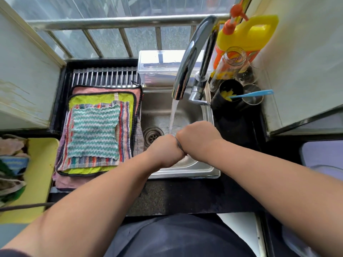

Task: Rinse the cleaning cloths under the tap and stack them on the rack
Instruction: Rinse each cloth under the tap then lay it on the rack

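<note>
The left hand point(165, 151) and right hand point(196, 134) clench a dark cloth point(179, 145) under the running tap point(189, 58); stacked cloths point(94, 130) lie left of the tap.

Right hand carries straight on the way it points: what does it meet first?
The right hand would most likely meet the water stream just past its knuckles, then the sink wall; depth is unclear.

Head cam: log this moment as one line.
phase: rinse | tap: running | left hand, right hand: together at stream over sink, gripping cloth, mostly hidden | rack: cloths stacked flat
</note>
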